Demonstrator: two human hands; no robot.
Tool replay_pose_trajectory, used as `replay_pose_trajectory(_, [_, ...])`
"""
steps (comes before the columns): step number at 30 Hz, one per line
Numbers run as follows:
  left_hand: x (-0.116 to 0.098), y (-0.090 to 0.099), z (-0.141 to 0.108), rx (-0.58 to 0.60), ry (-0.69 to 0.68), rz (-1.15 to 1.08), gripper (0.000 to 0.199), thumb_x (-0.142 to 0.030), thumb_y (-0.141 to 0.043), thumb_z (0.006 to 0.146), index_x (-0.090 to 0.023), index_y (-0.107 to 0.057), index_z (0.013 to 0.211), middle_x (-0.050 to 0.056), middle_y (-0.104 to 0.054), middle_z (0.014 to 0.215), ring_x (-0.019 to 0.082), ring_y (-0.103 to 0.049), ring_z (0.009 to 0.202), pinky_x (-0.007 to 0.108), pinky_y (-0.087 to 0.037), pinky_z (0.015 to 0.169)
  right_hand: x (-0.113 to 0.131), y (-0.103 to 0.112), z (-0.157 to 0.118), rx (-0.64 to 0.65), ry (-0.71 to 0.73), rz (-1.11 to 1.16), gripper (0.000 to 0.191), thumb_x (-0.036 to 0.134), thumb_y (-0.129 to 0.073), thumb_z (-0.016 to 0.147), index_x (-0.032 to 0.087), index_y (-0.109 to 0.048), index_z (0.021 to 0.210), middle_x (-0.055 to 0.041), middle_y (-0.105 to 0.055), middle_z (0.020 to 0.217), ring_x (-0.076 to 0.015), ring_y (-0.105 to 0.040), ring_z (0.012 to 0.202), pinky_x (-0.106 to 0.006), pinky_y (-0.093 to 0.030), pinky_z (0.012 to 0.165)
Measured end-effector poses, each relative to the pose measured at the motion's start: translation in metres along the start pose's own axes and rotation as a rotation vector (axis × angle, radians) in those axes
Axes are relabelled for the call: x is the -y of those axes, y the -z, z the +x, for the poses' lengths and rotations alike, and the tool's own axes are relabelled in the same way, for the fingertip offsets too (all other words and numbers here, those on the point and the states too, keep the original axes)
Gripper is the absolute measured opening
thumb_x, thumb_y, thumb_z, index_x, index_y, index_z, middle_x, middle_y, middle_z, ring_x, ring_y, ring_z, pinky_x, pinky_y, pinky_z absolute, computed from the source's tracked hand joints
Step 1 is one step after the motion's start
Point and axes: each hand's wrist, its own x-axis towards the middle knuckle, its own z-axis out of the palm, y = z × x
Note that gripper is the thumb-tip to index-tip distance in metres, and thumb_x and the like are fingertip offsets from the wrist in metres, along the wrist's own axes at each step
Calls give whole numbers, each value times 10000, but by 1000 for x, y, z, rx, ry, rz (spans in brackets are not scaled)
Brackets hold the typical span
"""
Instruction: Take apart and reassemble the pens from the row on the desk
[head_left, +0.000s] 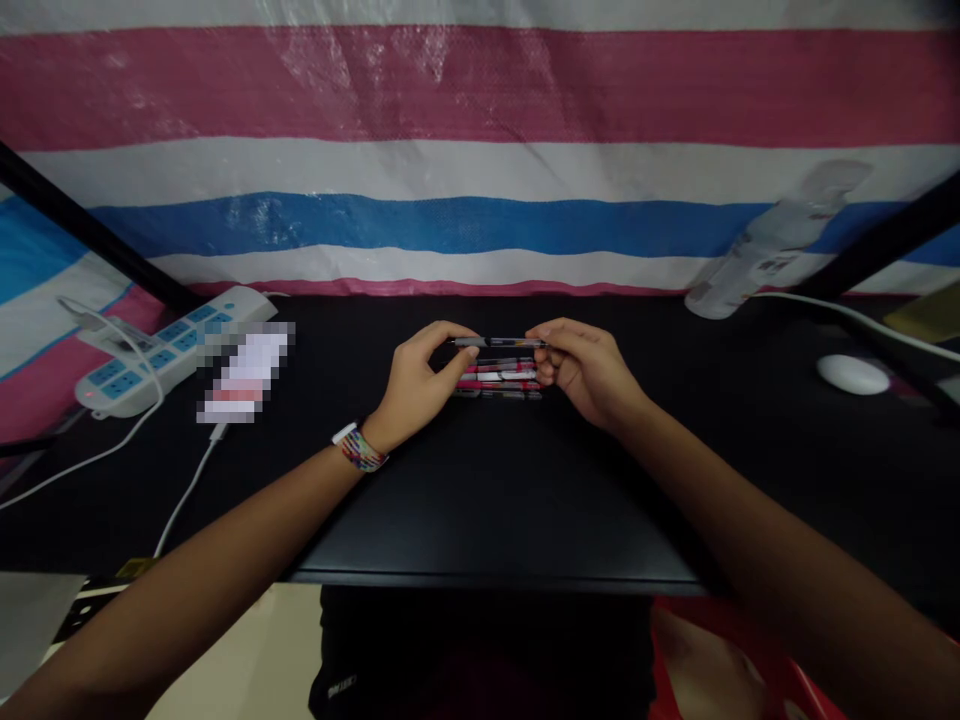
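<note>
A: Head view: what're we holding, mid-frame?

B: We're pinching a dark pen [499, 342] w/ both hands, approx. level, a bit above frame ctr. Our L hand [427, 375] is gripping its left end btwn thumb & index finger; our R hand [585, 368] is grasping the right end w/ thumb & fingertips, other fingers curling in below.

A: & under it?

B: A row of pens [510, 376] is lying on the black desk [495, 500], ctr of frame, just below the held one: pink-red, white & dark, approx. parallel. Our R fingers are hanging by their right ends; we can't tell if they're touching.

A: OK, left side?

B: A white power strip [176, 345] w/ blue sockets is slanting across mid-left. A pixelated device [244, 375] is lying just beside it, w/ a white cable [187, 490] running down from its lower end. We're wearing a multicolored wristband [361, 448] on the L wrist.

A: Right side?

B: A pale bottle [772, 245] is standing upper right, by the striped sheet [480, 90] that's filling the top of frame. A white mouse [853, 375] is lying mid-right, well apart from our hands.
</note>
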Motion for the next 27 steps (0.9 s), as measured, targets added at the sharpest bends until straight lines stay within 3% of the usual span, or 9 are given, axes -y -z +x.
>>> replay_pose_trajectory(5, [0, 2, 1, 4, 29, 0, 108, -309, -719, 1017, -222, -768, 978, 46, -816, 1007, 229, -737, 961, 365, -547, 920, -1, -3, 1, -28, -21, 92, 268, 346, -969, 722, 167, -821, 855, -24, -676, 729, -112, -567, 593, -259, -493, 528])
replay_pose_trajectory(11, [2, 5, 3, 48, 55, -13, 350, -463, -643, 1061, -222, -689, 811, 21, -662, 777, 196, -596, 760, 341, -438, 741, -6, -2, 1, 4, 50, -35, 476, 545, -975, 790, 184, -702, 642, -21, -646, 650, -97, -540, 505, -263, -488, 468])
replay_pose_trajectory(18, [7, 1, 0, 68, 236, -167, 690, -632, -520, 1119, -222, -520, 564, -9, -433, 553, 150, -403, 542, 338, -336, 581, -8, -6, -1, -3, 117, -24, 372, 519, -990, 774, 201, -796, 766, -4, -671, 668, -99, -546, 503, -269, -501, 464])
replay_pose_trajectory(20, [7, 1, 2, 60, 227, -190, 626, -631, -573, 1100, -225, -611, 625, -9, -478, 566, 153, -453, 554, 327, -380, 585, -8, -6, -1, -9, 129, -37, 417, 554, -973, 789, 204, -763, 707, -2, -659, 660, -98, -555, 497, -265, -500, 461])
replay_pose_trajectory(23, [8, 2, 5, 31, 130, -217, 278, -514, -825, 957, -239, -779, 959, 1, -666, 750, 173, -618, 709, 321, -510, 705, -9, -6, 0, -40, 138, -77, 508, 621, -946, 807, 205, -710, 638, -8, -649, 642, -99, -565, 489, -262, -505, 462])
replay_pose_trajectory(24, [8, 2, 6, 27, 112, -217, 280, -474, -880, 903, -240, -793, 1029, 13, -719, 827, 181, -654, 764, 323, -534, 738, -9, -6, 0, -48, 140, -85, 520, 634, -944, 804, 204, -707, 633, -9, -650, 639, -100, -566, 488, -261, -506, 463])
replay_pose_trajectory(25, [9, 3, 6, 34, 115, -213, 283, -461, -892, 888, -233, -803, 1028, 25, -747, 864, 183, -671, 780, 320, -541, 738, -9, -6, 0, -51, 141, -87, 525, 641, -947, 798, 204, -709, 634, -10, -651, 638, -100, -567, 488, -259, -504, 462])
replay_pose_trajectory(27, [10, 4, 6, 58, 172, -210, 327, -514, -781, 984, -208, -799, 871, 42, -746, 792, 166, -654, 695, 304, -518, 659, -9, -7, -1, -43, 147, -79, 523, 643, -957, 783, 200, -717, 645, -9, -653, 640, -100, -568, 485, -255, -496, 457])
